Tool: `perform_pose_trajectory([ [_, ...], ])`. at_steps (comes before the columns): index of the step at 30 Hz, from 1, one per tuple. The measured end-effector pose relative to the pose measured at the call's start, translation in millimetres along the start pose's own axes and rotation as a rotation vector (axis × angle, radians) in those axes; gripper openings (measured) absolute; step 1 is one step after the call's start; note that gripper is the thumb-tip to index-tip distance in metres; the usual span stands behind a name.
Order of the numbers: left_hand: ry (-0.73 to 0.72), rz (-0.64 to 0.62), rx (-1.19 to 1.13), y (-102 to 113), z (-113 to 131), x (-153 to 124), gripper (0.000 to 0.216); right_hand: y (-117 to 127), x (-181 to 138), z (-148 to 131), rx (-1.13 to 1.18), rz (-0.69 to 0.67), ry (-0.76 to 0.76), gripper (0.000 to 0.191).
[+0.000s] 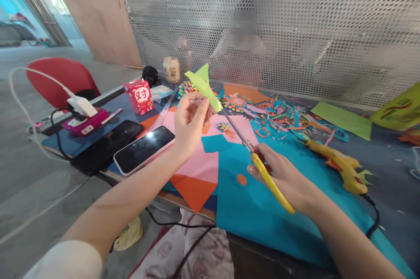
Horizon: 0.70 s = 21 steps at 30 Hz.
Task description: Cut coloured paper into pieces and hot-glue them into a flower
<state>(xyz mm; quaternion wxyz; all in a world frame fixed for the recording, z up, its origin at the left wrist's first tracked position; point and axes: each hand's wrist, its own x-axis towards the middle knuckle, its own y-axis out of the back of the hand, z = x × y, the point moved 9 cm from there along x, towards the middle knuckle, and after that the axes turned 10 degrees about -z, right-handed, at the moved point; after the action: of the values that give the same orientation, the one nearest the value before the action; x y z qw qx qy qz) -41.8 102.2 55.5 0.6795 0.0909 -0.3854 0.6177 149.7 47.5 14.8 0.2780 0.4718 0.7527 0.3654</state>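
Observation:
My left hand (pixel 192 121) pinches a folded, partly cut piece of light green paper (pixel 204 85), raised above the table. In my right hand (pixel 278 171) is a pair of scissors with yellow handles (pixel 267 178). The blade tips point up and left, close to the lower end of the green paper; whether they touch it I cannot tell. Beneath my hands lie pink paper (pixel 205 163), a large blue sheet (pixel 252 209), a small orange hexagon (pixel 242 179) and a little fringed paper flower (pixel 224 127).
A yellow glue gun (pixel 341 163) lies at right, near a green sheet (pixel 343 117). Paper scraps (pixel 285 112) are heaped behind. Phone (pixel 144 150), dark device (pixel 106 145), red box (pixel 139 96) and magenta power strip (pixel 87 122) occupy the left. A perforated metal panel (pixel 295 51) stands behind.

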Motion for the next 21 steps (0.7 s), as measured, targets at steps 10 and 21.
perform_pose_trajectory([
  [10,-0.037,-0.037,0.068,-7.2,3.6,-5.0,0.027,-3.1,-1.2,-1.2,0.106,-0.058,0.028,0.034],
  [21,0.025,-0.064,0.128,-9.7,-0.5,-7.7,0.024,-6.3,-2.1,-3.2,0.169,-0.076,0.075,0.033],
])
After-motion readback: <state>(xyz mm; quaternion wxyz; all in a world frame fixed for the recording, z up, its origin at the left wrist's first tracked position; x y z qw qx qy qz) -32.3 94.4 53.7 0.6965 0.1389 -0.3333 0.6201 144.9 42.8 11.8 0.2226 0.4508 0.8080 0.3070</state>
